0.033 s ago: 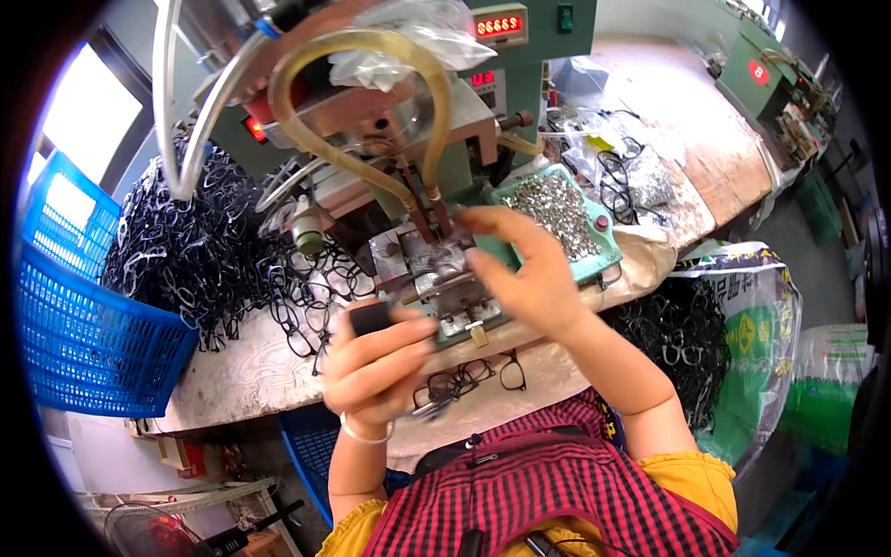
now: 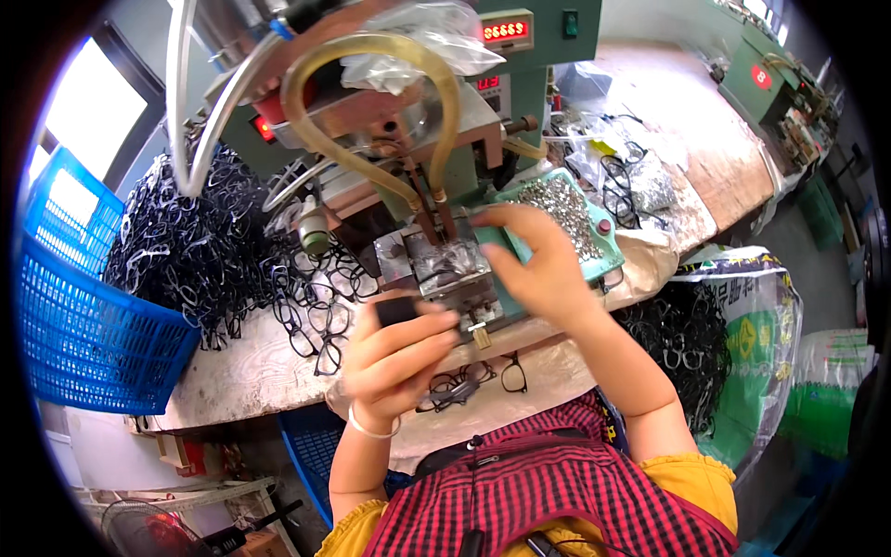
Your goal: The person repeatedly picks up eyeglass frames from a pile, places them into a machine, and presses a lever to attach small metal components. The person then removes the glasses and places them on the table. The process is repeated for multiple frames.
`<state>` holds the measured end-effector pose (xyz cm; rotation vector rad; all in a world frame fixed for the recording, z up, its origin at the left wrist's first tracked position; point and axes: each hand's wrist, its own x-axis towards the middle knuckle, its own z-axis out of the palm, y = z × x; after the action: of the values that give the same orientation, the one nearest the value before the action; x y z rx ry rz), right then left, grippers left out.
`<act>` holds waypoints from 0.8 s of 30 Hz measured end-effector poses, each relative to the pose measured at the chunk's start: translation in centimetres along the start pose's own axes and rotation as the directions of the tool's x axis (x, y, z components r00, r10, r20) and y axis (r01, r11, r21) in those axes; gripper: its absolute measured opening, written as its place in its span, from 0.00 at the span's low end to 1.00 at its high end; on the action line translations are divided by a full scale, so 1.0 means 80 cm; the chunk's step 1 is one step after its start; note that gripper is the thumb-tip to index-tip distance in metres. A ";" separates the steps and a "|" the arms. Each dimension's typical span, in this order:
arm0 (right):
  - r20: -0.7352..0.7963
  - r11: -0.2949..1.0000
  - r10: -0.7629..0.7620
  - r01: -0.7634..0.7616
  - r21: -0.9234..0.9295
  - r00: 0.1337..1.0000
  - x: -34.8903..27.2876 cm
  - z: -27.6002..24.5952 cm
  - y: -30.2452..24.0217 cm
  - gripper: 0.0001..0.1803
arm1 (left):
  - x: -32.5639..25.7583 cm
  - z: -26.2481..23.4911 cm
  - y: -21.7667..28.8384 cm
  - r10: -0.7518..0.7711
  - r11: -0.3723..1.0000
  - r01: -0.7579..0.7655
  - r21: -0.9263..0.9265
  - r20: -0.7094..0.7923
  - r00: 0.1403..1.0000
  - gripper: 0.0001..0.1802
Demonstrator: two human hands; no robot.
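My left hand (image 2: 394, 360) is closed, fingers curled, in front of a bench machine. A black cover (image 2: 396, 311) sits at its index finger. From under this hand hangs a blurred dark eyeglass frame (image 2: 455, 392), which the fingers appear to hold. My right hand (image 2: 543, 265) is at the right side of the machine's metal fixture (image 2: 450, 265), thumb and index finger apart, with nothing visible between them. Two slim copper-coloured prongs (image 2: 434, 223) come down over the fixture. Behind my right hand lies a green tray (image 2: 608, 252) of small metal parts (image 2: 557, 204).
Black eyeglass frames (image 2: 195, 232) are heaped at the left beside a blue basket (image 2: 102, 325). Several loose frames (image 2: 320, 316) lie on the bench. A yellowish hose (image 2: 371, 45) loops over the machine. An open sack (image 2: 752, 343) of frames stands at the right.
My left hand has shifted slightly right, away from the fixture's left side, and the blurred frame moved with it. My right hand stays by the fixture. The view has shifted a little.
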<state>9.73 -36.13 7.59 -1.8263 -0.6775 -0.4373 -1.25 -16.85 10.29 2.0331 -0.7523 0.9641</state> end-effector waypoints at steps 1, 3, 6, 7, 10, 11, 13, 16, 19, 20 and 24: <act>0.027 0.972 -0.014 0.020 -0.234 1.000 -0.001 -0.009 0.027 0.14 | 0.001 0.011 -0.010 0.050 0.999 -0.050 -0.006 0.047 0.998 0.08; 0.013 0.817 0.113 -0.086 -0.570 0.994 -0.022 -0.026 0.089 0.14 | 0.002 0.017 -0.020 0.065 0.998 -0.065 -0.010 0.115 0.991 0.12; -0.056 0.798 0.063 -0.084 -0.596 0.996 -0.039 -0.047 0.134 0.13 | 0.004 0.021 -0.027 0.109 0.994 -0.109 -0.003 0.114 0.987 0.12; -0.075 0.809 0.043 -0.079 -0.582 0.996 -0.043 -0.046 0.137 0.11 | 0.004 0.022 -0.025 0.105 0.994 -0.107 0.005 0.112 0.988 0.11; -0.115 0.817 0.009 -0.073 -0.572 0.993 -0.039 -0.038 0.132 0.06 | 0.003 0.021 -0.024 0.088 0.996 -0.089 0.004 0.112 0.990 0.11; -0.120 0.823 0.014 -0.080 -0.562 0.993 -0.037 -0.035 0.130 0.06 | 0.002 0.018 -0.023 0.077 0.997 -0.078 -0.001 0.123 0.989 0.12; -0.123 0.822 -0.018 -0.056 -0.566 0.992 -0.033 -0.030 0.126 0.06 | -0.004 0.017 -0.019 0.052 0.998 -0.057 0.040 0.132 0.990 0.12; -0.151 0.853 -0.013 -0.067 -0.517 0.988 -0.028 -0.029 0.127 0.07 | -0.022 0.016 0.001 -0.021 0.988 -0.004 0.157 0.158 0.987 0.15; -0.357 0.968 0.140 -0.204 -0.148 0.923 -0.053 -0.036 0.138 0.05 | -0.052 -0.013 0.026 -0.047 0.933 0.010 0.360 0.094 0.994 0.17; -0.376 0.944 0.331 -0.303 0.132 0.866 -0.062 -0.041 0.147 0.05 | -0.066 -0.033 0.026 -0.053 0.899 0.036 0.437 0.026 0.998 0.17; -0.341 0.861 0.465 -0.326 0.391 0.817 -0.052 -0.037 0.155 0.07 | -0.070 -0.109 0.029 -0.206 0.803 0.441 0.400 -0.508 0.836 0.13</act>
<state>14.51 -43.01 -2.86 -1.4435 -0.0399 -0.3967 -9.35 -9.96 10.34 2.1445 0.1378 1.4474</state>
